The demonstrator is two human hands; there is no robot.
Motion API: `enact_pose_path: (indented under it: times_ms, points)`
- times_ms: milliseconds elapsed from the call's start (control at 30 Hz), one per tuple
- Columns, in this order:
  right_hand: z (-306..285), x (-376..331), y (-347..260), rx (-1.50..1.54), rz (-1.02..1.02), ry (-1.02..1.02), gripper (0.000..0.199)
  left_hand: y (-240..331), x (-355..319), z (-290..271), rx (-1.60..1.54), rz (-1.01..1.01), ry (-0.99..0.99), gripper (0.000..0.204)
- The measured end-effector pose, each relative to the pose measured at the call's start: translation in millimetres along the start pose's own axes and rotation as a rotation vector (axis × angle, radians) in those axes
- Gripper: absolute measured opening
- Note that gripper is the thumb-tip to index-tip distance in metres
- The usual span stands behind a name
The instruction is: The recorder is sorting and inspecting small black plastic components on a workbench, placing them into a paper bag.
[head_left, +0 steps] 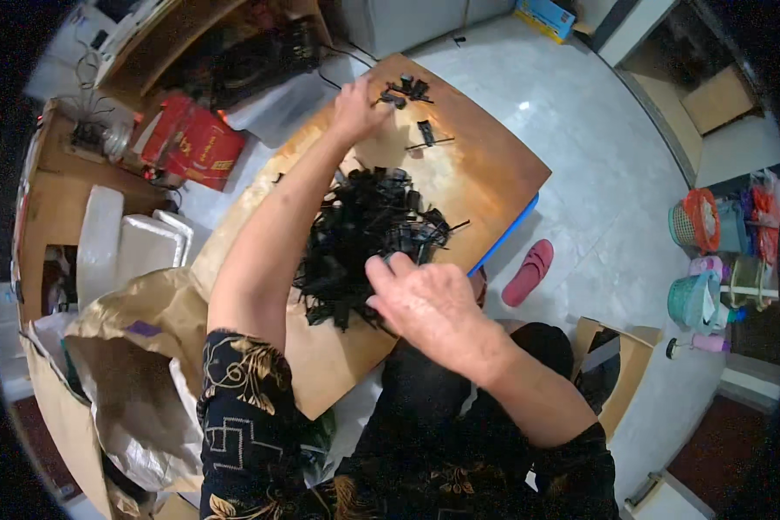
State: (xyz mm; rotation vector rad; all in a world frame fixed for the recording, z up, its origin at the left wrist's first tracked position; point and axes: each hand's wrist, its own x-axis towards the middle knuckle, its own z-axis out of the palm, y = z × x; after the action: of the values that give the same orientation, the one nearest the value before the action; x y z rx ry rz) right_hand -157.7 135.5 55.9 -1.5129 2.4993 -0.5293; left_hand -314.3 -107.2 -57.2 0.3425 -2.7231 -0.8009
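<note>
Right grip (429, 299) at black parts (351, 234), loaded teal basket (685, 303)

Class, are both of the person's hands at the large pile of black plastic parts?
No, only the right hand is at the large pile; the left hand is beside a smaller cluster beyond it.

Right of the brown tabletop (487, 160), light (523, 106) glints on a glossy pale floor (611, 156); wooden furniture (133, 65) stands left.

Glare brightens the tabletop (459, 186), a highlight dots the floor (589, 156), the black pile (347, 230) loses detail, and fisheye bending warps the edges.
</note>
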Motion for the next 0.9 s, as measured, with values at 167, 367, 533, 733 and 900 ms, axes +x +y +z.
enact_pose_path:
  times_ms: [167, 367, 533, 733, 900]
  points:
    - [-2.6, -4.4, -6.9, -0.017, -0.04, -0.081, 0.022, -3.6, 68.5, 51.1, -0.039, 0.002, -0.018, 0.06]
    - [-2.1, -5.6, 4.1, 0.036, -0.065, -0.114, 0.032, 25.3, 34.5, 58.2, -0.083, 0.257, -0.094, 0.024]
    - [1.1, 2.4, 9.6, 0.018, -0.019, -0.063, 0.023, 39.7, -41.2, 13.3, 0.228, 0.422, -0.268, 0.023]
    - [8.4, 1.3, 17.9, 0.034, -0.01, -0.087, 0.027, 66.9, -85.9, -56.1, 0.197, 0.248, -0.253, 0.026]
    - [4.5, -2.5, 8.9, 0.027, 0.01, -0.11, 0.028, 71.9, -118.3, -104.4, 0.083, 0.164, -0.031, 0.021]
